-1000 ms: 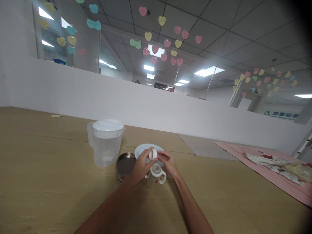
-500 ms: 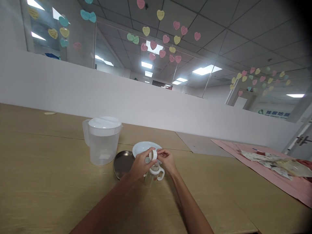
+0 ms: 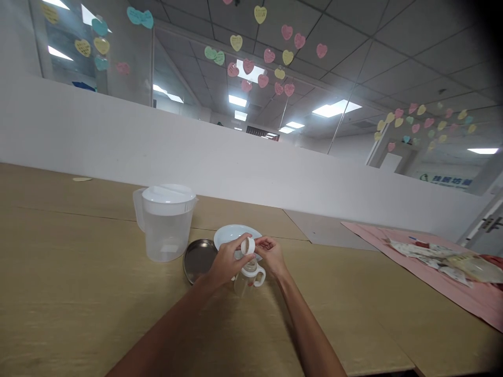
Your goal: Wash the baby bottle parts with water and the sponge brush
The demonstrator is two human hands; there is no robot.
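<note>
Step in hand, as judged: handling the white cap over the open bottle; the left hand has a narrow grip, cap held between thumb and fingers, its hollow side turned partly toward the viewer; the right hand is at the cap's right side, fingers bent and tips drawn close; cannot tell whether that grip contains something small or merely touches the cap.

Position: cap in the air just above the bottle's mouth, not seated; bottle upright on the table, clear-walled, white collar, handle to the right; neither hand appears to grasp it.

Surroundings: white dish behind the hands; round metal tray just left of the bottle; lidded pitcher farther left; pink cloth well apart at right.

Next move, as judged: calls for a firm left pinch and fine right fingertip work; cap best kept level with the right fingers and clear of the bottle's mouth, since a bump could tip the bottle.
</note>
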